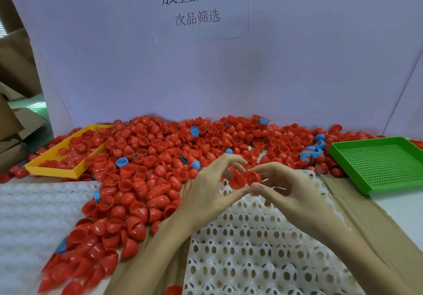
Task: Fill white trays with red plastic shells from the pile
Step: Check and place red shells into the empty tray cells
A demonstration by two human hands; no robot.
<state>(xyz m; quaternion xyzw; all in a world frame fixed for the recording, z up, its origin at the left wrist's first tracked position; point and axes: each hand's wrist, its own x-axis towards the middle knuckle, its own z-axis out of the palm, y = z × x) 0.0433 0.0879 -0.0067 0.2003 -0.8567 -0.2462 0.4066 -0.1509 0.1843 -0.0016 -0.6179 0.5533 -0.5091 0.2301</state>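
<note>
- The left hand and the right hand meet above the far end of the white tray, each pinching a red shell between thumb and fingertips.
- The left hand's shell and the right hand's shell touch each other, side by side, between the two hands.
- The right hand's other fingers curl loosely below its shell.
- The white tray lies in front of the person, a grid of oval holes; the part in view holds no shells, though a red patch shows at its near left corner at the bottom edge.
- The tray rests on a sheet of brown cardboard.
- The pile of red shells spreads across the table from the left of the tray to the white back wall, with a few blue shells mixed in.
- A second white tray lies at the left, beside the pile.
- A yellow tray at the far left holds red shells.
- A green perforated tray sits at the right, near the edge of the pile.
- A paper sign with printed characters hangs on the wall.
</note>
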